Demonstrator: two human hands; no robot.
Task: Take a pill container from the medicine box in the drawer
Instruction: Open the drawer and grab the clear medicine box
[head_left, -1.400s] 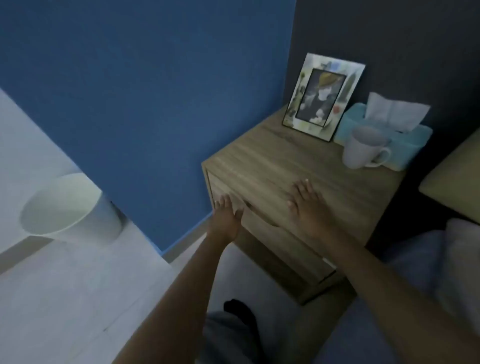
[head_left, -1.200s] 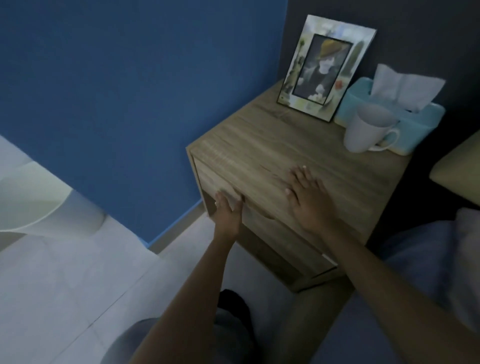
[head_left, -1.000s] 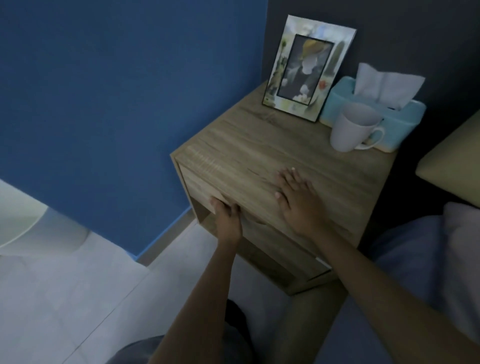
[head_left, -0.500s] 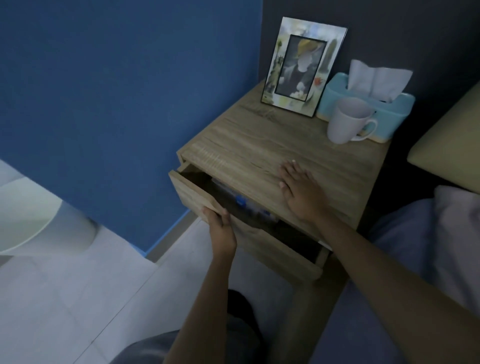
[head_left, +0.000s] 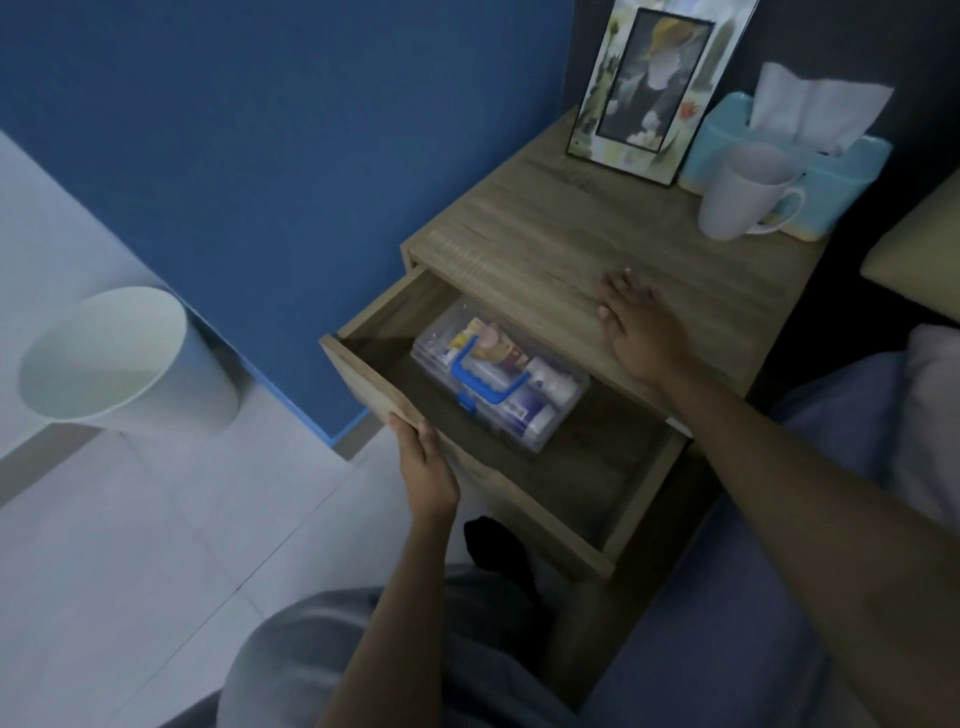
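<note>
The wooden nightstand's drawer (head_left: 597, 467) stands pulled far out. Inside it lies a clear plastic medicine box (head_left: 498, 379) with a blue handle, its lid closed; white bottles and coloured packs show through the lid. My left hand (head_left: 423, 467) grips the top edge of the drawer front near its left end. My right hand (head_left: 636, 325) lies flat, fingers spread, on the nightstand top (head_left: 597, 234) just behind the drawer opening. No pill container is in either hand.
A picture frame (head_left: 649, 88), a white mug (head_left: 737, 189) and a light blue tissue box (head_left: 810, 171) stand at the back of the nightstand top. A white waste bin (head_left: 114, 364) is on the tiled floor to the left. Bedding lies at the right.
My left hand took hold of the drawer front and pulled the drawer from shut to wide open, uncovering the medicine box. My right hand stayed flat on the top.
</note>
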